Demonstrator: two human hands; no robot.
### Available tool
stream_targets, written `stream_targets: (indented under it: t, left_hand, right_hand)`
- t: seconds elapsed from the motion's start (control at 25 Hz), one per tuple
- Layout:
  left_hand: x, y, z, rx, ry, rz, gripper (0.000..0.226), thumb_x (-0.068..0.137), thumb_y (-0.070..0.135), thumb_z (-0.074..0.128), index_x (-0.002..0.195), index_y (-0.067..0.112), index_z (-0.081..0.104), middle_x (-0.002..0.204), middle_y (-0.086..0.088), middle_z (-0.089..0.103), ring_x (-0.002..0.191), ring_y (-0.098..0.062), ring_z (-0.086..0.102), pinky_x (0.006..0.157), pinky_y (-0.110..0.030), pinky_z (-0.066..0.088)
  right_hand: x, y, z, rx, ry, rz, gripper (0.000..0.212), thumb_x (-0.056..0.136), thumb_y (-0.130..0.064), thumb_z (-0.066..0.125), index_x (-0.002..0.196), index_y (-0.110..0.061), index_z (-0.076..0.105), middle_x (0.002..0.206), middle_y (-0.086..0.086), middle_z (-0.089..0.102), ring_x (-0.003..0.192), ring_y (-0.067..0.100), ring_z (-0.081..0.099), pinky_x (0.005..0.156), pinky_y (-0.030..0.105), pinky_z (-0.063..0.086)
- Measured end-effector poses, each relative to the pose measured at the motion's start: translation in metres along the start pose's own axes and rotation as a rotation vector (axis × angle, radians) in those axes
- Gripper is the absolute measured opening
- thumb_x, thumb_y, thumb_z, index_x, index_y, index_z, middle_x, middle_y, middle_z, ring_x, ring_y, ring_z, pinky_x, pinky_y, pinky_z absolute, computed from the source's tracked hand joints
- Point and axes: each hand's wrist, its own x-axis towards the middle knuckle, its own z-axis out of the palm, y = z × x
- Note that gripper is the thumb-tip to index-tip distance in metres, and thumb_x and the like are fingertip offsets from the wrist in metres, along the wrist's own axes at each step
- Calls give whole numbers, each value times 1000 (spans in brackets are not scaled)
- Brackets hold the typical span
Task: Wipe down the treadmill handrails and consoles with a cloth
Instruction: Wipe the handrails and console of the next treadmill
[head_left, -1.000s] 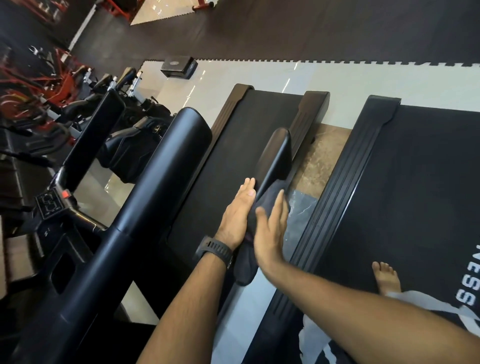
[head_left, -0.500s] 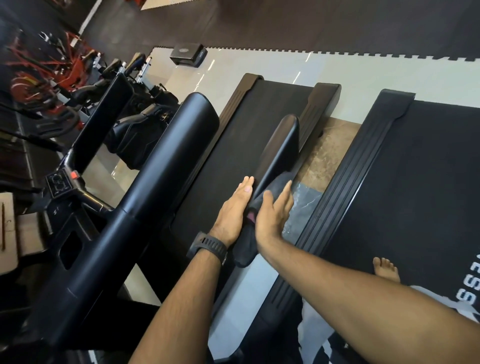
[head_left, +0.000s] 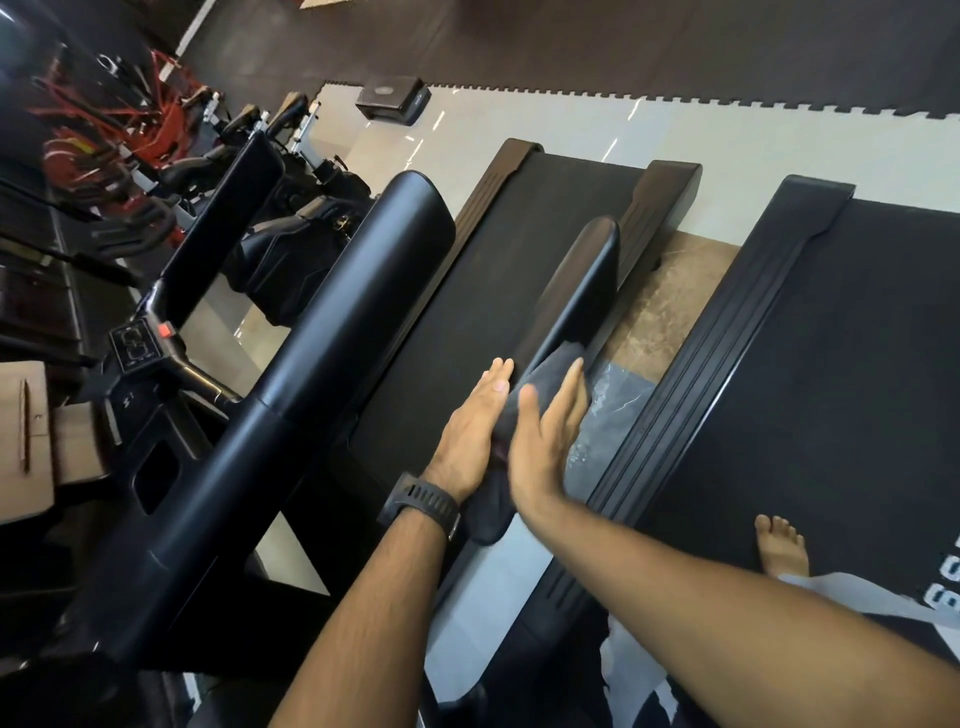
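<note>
1. Grey cloth (head_left: 551, 370) lies draped over the near half of the slim handrail (head_left: 582, 291) at the right edge of the left-hand treadmill, its loose end hanging below the wrists.
2. Left hand (head_left: 475, 434) and right hand (head_left: 545, 441) press the cloth from opposite sides. The fingers of both are straight and flat, sandwiching the rail, with nothing curled round it.
3. Progress, judged: this one rail is mid-wipe, and its far end lies bare beyond the cloth.
4. Outstanding, judged: no hand is at the thick handrail (head_left: 322, 364) at the opposite edge or at the console (head_left: 137, 349) with its red button. Whether either has been cleaned cannot be told.
5. Change from a second ago: more bare rail shows beyond the fingertips, so both hands appear to have drawn the cloth back toward the person. The flat two-sided press is unchanged, and the view has shifted slightly.
</note>
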Motion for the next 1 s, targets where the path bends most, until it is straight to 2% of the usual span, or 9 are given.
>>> stream_targets:
  t: [0.12, 0.28, 0.44, 0.56, 0.64, 0.72, 0.8, 0.92, 1.0]
  left_hand:
    - [-9, -9, -2, -15, 9, -22, 47, 103, 45, 37, 147, 30, 42, 158, 16, 29, 143, 8, 20, 124, -34, 14]
    - [-12, -14, -5, 34, 20, 8, 59, 93, 56, 35, 147, 33, 41, 158, 17, 29, 143, 10, 20, 124, -39, 17]
    - [-17, -11, -5, 17, 17, -19, 61, 91, 61, 36, 146, 35, 42, 158, 17, 29, 144, 8, 19, 123, -29, 11]
    - [-21, -13, -6, 21, 36, -28, 62, 90, 61, 38, 146, 34, 43, 158, 15, 30, 144, 7, 21, 120, -23, 19]
    - [-23, -14, -7, 15, 49, -50, 64, 89, 61, 38, 146, 32, 44, 158, 14, 31, 144, 6, 22, 120, -25, 20]
    - [-28, -15, -7, 5, 64, -72, 65, 90, 61, 38, 147, 30, 43, 158, 15, 31, 143, 8, 23, 124, -33, 15]
    - [-33, -17, -7, -3, 69, -91, 66, 88, 64, 38, 146, 33, 43, 157, 17, 30, 142, 9, 23, 124, -39, 15]
    - [-37, -19, -12, -20, 66, -122, 65, 87, 67, 38, 144, 36, 44, 157, 17, 30, 142, 9, 22, 124, -31, 11]
    - [-40, -20, -13, -2, 67, -137, 67, 88, 66, 36, 146, 33, 42, 158, 17, 29, 142, 10, 22, 123, -27, 11]
  right_hand:
    - [21, 6, 2, -3, 22, 286, 68, 104, -33, 45, 163, -24, 13, 168, 4, 15, 153, 20, 19, 122, 36, 18]
    - [-18, 3, 3, -2, -33, 46, 73, 101, -34, 47, 163, -22, 10, 169, -1, 8, 153, 12, 11, 122, 30, 14]
    - [-1, 3, 7, -2, -6, 273, 68, 105, -30, 45, 163, -20, 10, 168, 3, 12, 153, 17, 16, 121, 30, 16]
    - [-32, -6, 2, -44, -89, 57, 70, 105, -28, 48, 163, -21, 8, 164, -11, 8, 149, -1, 7, 114, 13, 5]
    - [-5, 0, 0, -56, -26, 17, 69, 104, -28, 47, 162, -18, 12, 166, -6, 11, 151, 5, 10, 119, 18, 9]
    - [-2, 5, 1, -40, -31, 224, 69, 104, -28, 46, 163, -18, 11, 169, 3, 11, 154, 17, 12, 124, 32, 13]
    - [-37, 4, -1, -18, -157, 239, 70, 105, -27, 45, 163, -20, 7, 169, -3, 6, 155, 10, 4, 123, 27, 9]
    - [-36, 0, 3, 1, -85, 77, 68, 105, -28, 44, 163, -18, 10, 168, -3, 8, 153, 10, 9, 122, 25, 11]
    - [-18, 3, 10, -35, 1, 265, 65, 106, -29, 43, 162, -17, 12, 168, 6, 13, 153, 21, 17, 121, 32, 17]
